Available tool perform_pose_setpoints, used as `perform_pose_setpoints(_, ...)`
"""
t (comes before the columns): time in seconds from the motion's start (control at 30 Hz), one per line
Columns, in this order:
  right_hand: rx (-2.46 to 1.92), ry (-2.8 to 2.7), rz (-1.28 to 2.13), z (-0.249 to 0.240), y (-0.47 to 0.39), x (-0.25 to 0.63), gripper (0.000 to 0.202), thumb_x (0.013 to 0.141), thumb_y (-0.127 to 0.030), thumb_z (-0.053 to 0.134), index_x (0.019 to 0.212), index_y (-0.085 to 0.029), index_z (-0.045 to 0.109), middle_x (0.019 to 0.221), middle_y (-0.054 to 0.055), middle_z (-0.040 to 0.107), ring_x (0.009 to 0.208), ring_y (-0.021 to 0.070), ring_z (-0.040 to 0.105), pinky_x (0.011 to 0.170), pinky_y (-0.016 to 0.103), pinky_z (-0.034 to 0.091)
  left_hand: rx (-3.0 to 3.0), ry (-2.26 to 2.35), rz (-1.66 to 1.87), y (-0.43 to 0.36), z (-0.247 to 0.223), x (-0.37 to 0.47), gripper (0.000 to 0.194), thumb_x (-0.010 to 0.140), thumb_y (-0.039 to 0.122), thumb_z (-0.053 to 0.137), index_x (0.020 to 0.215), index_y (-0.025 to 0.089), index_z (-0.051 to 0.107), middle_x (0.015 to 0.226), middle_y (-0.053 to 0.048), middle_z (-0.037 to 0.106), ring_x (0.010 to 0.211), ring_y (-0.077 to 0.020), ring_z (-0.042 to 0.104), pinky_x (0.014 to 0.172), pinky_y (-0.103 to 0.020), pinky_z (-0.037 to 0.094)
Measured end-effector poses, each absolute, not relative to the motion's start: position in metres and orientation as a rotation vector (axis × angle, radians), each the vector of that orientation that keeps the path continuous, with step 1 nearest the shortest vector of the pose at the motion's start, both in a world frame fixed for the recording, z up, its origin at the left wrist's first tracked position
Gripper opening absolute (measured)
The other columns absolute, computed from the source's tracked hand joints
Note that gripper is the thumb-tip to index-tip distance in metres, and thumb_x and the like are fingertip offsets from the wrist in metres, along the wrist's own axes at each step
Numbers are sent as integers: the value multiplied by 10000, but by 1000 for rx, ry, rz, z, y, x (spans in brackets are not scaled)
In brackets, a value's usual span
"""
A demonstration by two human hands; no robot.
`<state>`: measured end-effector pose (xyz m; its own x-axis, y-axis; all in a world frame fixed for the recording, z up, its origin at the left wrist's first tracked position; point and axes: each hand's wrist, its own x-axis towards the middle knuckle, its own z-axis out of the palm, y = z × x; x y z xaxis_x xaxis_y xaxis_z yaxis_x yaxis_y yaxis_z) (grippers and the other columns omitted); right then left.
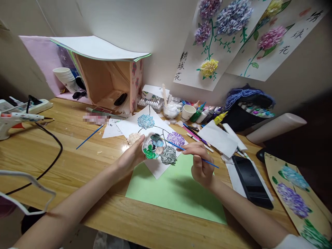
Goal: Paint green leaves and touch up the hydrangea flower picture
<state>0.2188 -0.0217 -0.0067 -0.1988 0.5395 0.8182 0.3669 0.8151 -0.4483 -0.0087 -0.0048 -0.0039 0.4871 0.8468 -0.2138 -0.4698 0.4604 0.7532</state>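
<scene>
Craft corner, paint bottles, flower pictures

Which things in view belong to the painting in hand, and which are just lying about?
Seemingly in use:
- paint palette, held in the left hand
- blue paintbrush, held in the right hand
- white flower sheet
- green sheet, partly beneath it

Seemingly lying about:
- glue gun
- black phone
- stacked paper cups

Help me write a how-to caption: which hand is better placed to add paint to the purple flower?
Probably the right hand: it holds a blue paintbrush, close to the purple flower in this view. The left hand is occupied holding the paint palette.
</scene>
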Motion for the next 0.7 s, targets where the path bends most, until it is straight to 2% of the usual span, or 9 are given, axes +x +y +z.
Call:
perform_pose_setpoints(0.3, -663, -1882, 131, -5, -22, 222, 266, 981, -263, 354, 989, -237, 618, 837, 42, 713, 808, 197, 646, 707, 375, 490, 690, 636, 862, -4, -2, -9, 506, 913, 522, 447, 1272, 196, 594, 1191, -88, 691, 1199, -271, 562, 1051, -395, 355)
perform_pose_setpoints(0.43, -694, -1625, 42, 2, -17, 226, 319, 990, -304, 334, 837, -241, 607, 670, 18, 634, 665, 183, 600, 646, 366, 450, 697, 732, 915, 1, 3, -12, 544, 917, 514, 434, 1321, 168, 548, 1194, -99, 686, 1198, -279, 558, 1052, -407, 365)
perform_pose_setpoints(0.53, -792, -1651, 130, 2, -10, 228, 390, 997, -308, 309, 708, -228, 558, 601, 13, 560, 606, 169, 533, 612, 351, 414, 681, 762, 970, 6, 8, -16, 546, 930, 489, 417, 1349, 153, 515, 1222, -107, 670, 1200, -277, 557, 1047, -407, 376)
perform_pose_setpoints(0.7, -795, -1862, 174, -7, -6, 228, 359, 1002, -289, 297, 738, -225, 533, 623, 15, 550, 616, 163, 495, 607, 340, 397, 661, 793, 989, 9, 10, -17, 532, 944, 466, 389, 1353, 149, 509, 1243, -106, 658, 1199, -277, 557, 1041, -412, 384)
